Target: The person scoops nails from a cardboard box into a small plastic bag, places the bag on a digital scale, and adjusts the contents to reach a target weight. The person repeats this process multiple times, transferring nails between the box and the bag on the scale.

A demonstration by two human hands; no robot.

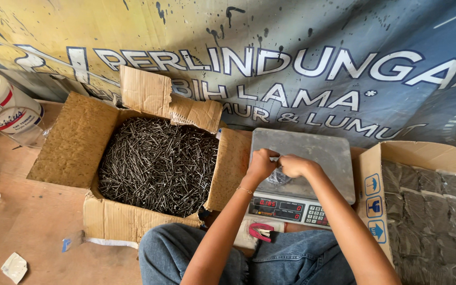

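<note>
My left hand (260,163) and my right hand (293,165) meet over the steel pan of a digital scale (323,153). Both pinch the top of a small clear plastic bag of nails (279,177) that rests on the pan. The bag is mostly hidden under my hands. To the left stands an open cardboard box (75,142) filled with loose dark nails (157,163).
A second cardboard box (391,153) at the right holds several packed bags of nails (428,211). A pink-handled stapler (261,231) lies by my knees in front of the scale. A white bucket (6,113) stands far left. A printed banner (291,58) covers the wall behind.
</note>
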